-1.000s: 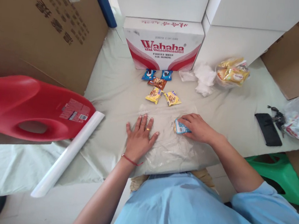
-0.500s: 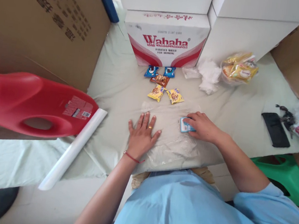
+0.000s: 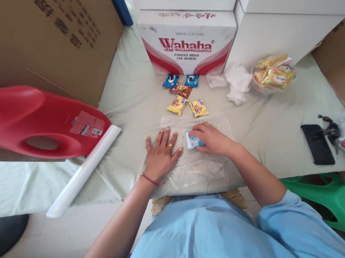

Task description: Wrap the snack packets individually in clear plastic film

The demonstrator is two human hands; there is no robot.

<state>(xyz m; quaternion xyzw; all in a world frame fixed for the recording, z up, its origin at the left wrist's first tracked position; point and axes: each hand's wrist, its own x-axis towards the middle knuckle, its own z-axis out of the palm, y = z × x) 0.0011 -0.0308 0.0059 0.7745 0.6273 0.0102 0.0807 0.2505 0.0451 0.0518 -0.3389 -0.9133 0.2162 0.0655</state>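
Note:
My left hand [image 3: 161,154] lies flat with fingers spread on the left edge of a clear plastic sheet or bag [image 3: 198,173] at the table's front. Gripped in my right hand [image 3: 213,139] is a small blue-and-white packet [image 3: 192,141] with a barcode, low over the plastic and just right of my left thumb. Its right part is hidden under my fingers. Beyond the hands are two yellow cookie packets [image 3: 198,108], a brown cookie packet [image 3: 181,90] and two blue snack packets [image 3: 192,80].
A Wahaha water carton [image 3: 184,44] stands at the back. To its right are crumpled white tissue [image 3: 238,82] and a bowl of yellow snack packs [image 3: 273,76]. A red plastic jug [image 3: 38,119] and a white film roll [image 3: 84,173] lie left, a black phone [image 3: 318,144] right.
My right hand has slid left across the plastic with the blue-and-white packet, closer to my left hand. The left hand keeps its place; the whole view has shifted slightly.

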